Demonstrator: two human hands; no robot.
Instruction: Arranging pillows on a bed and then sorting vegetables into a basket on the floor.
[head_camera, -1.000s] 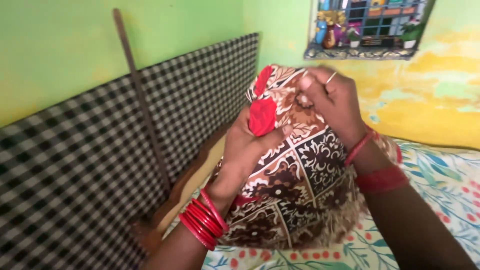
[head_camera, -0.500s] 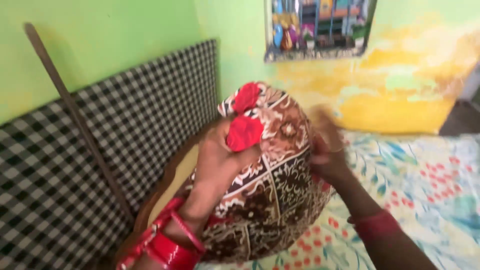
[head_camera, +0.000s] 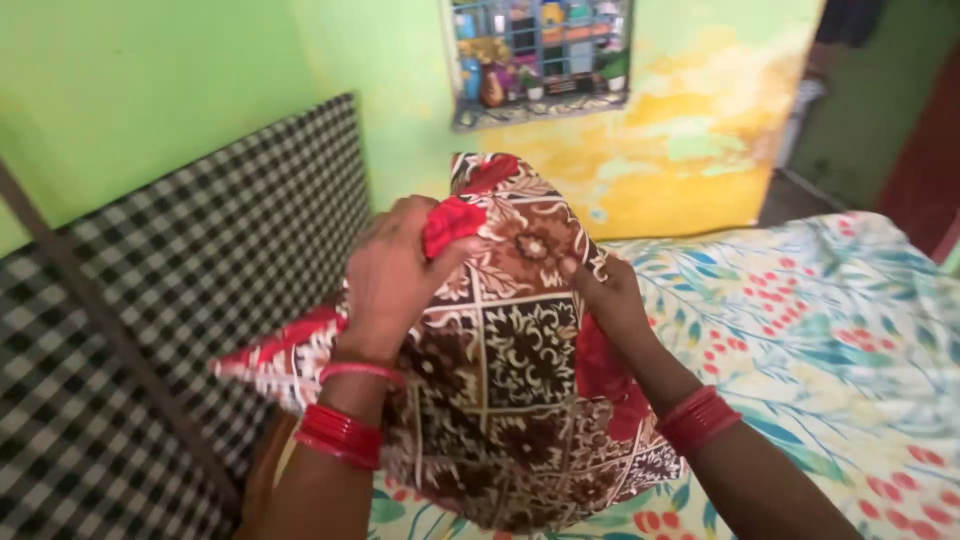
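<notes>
**Patterned cushion held upright over the bed**

Soft, stuffed, rounded at the top: a cushion (head_camera: 520, 350) in a cotton-looking cover, printed in square panels of brown, cream and near-black scrollwork and flowers, with patches of plain red. Held upright above the edge of the bed, between both hands, its lower part sagging toward the sheet. A loose flap of the same cover spread out flat to the left, pointing toward the checked panel.

Left hand (head_camera: 392, 275) clenched on the upper left of the cushion, fingers bunching a fold of red fabric at the top edge. Smooth red bangles (head_camera: 340, 432) stacked on that wrist, glossy and hard.

Right hand (head_camera: 605, 295) pressed against the cushion's right side, thumb on the printed face, remaining fingers tucked behind the cloth; grasping the cover's edge there. More red bangles (head_camera: 697, 418) on this wrist.

Below and to the right, a bedsheet (head_camera: 830, 330), pale, with blue-green leaves and small red berries, slightly rumpled. To the left, a black-and-white checked panel (head_camera: 200, 260) leaning against a smooth green wall (head_camera: 150, 80).
</notes>
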